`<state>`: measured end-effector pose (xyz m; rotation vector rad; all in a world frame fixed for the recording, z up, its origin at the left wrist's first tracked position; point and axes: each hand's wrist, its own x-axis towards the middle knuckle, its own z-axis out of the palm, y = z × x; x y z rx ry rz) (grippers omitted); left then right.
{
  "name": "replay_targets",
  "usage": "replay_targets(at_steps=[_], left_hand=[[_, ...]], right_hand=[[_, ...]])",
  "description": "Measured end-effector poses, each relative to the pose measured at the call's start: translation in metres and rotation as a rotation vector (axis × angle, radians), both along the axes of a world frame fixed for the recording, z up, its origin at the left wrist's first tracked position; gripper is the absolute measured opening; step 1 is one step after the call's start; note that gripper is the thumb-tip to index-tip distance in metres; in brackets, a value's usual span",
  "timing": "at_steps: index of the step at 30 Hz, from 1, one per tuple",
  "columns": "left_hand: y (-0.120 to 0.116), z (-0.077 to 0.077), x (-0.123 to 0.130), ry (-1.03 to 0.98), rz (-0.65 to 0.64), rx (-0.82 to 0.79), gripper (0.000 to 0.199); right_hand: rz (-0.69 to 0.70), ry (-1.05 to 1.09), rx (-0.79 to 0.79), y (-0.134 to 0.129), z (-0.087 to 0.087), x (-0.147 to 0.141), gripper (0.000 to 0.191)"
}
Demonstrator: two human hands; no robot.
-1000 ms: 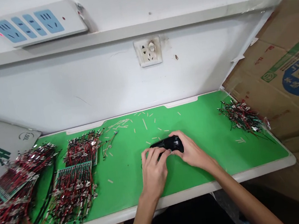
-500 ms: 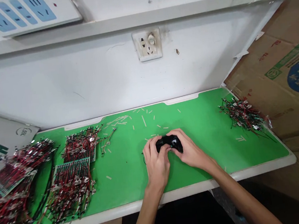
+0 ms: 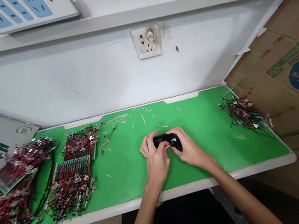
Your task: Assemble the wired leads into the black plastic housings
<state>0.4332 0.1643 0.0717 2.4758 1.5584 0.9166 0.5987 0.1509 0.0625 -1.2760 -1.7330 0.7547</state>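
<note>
Under my hands, the curved black casing (image 3: pixel 174 140) looks like hard plastic, glossy, with bright highlights. I see a smooth green tabletop mat (image 3: pixel 199 160) with a soft, low sheen. The power strip (image 3: pixel 63 8) at far left appears to be smooth white plastic; the wall socket (image 3: pixel 146 41) looks like plastic too, smudged brown. At right, the cardboard (image 3: pixel 259 73) is matt, brown and creased. The wires (image 3: pixel 71 187) at left look plastic-coated, red and black.
</note>
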Motion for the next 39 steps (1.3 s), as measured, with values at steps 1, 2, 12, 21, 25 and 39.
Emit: replay_targets(at_steps=[1, 2, 12, 21, 25, 39], left_hand=[[0.001, 0.000, -0.001, 0.015, -0.004, 0.000, 0.017], [0.002, 0.001, -0.002, 0.039, -0.014, 0.001, 0.018], [0.032, 0.019, -0.025, 0.201, -0.320, -0.148, 0.042], [0.025, 0.023, -0.020, 0.203, -0.340, -0.077, 0.016], [0.025, 0.017, -0.020, 0.139, -0.358, -0.088, 0.017], [0.026, 0.022, -0.017, 0.252, -0.355, -0.092, 0.033]], right_hand=[[0.000, -0.001, 0.000, 0.000, 0.000, 0.000, 0.059], [0.001, -0.001, 0.002, 0.000, -0.001, 0.000, 0.059], [0.010, 0.001, 0.017, 0.000, -0.001, 0.000, 0.059], [-0.004, 0.011, 0.007, -0.001, -0.002, -0.001, 0.058], [-0.012, 0.011, 0.004, -0.001, -0.001, -0.001, 0.059], [-0.012, 0.034, 0.007, 0.000, -0.003, -0.001, 0.056]])
